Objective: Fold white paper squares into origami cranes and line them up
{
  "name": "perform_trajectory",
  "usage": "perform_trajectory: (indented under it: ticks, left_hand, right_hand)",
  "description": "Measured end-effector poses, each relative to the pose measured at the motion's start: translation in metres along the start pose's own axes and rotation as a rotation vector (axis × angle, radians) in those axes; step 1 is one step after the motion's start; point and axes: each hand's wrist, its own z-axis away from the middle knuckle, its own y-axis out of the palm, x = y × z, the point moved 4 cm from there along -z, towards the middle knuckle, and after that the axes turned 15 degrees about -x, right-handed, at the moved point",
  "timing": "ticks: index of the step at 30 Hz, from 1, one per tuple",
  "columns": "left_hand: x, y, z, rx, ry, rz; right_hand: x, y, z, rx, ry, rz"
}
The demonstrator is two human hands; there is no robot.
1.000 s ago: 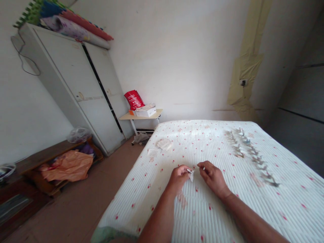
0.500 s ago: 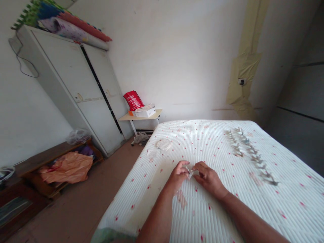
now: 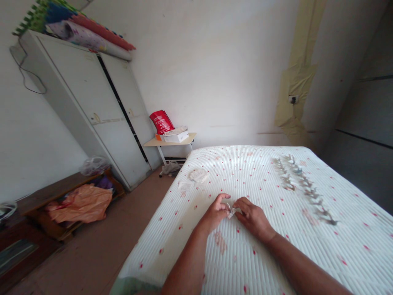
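A small piece of folded printed paper (image 3: 231, 211) is held between both hands above the bed's patterned cover (image 3: 245, 254). My left hand (image 3: 218, 209) pinches its left side, the index finger curved over the top. On the other side, my right hand (image 3: 249, 214) has its fingertips closed on the paper's right edge. To the right, two slanting rows of small folded paper figures (image 3: 310, 191) stand on the cover. A round pale stack of paper (image 3: 198, 175) lies beyond my left hand, with a flat printed sheet (image 3: 185, 186) beside it.
A small table (image 3: 149, 142) behind the bed holds a red bag (image 3: 161, 121) and a white box (image 3: 176, 135). A grey cabinet (image 3: 82, 90) stands at the left, near a low wooden unit with an orange plastic bag (image 3: 81, 203).
Both hands keep their hold on the paper, with only slight finger movement. The paper's visible part has turned slightly between the fingertips.
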Motion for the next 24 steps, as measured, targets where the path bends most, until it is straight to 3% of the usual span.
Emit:
perform_trajectory:
  ticks: [6, 11, 24]
  left_hand:
    - [0.000, 0.001, -0.003, 0.028, 0.013, -0.069]
    - [0.001, 0.003, -0.010, -0.010, 0.066, -0.285]
    - [-0.008, 0.007, -0.006, -0.311, 0.265, -0.765]
  right_hand:
    - [0.001, 0.003, 0.001, 0.012, -0.084, 0.107]
    - [0.004, 0.002, 0.002, 0.032, -0.184, 0.264]
    - [0.008, 0.004, 0.005, 0.122, -0.281, 0.414]
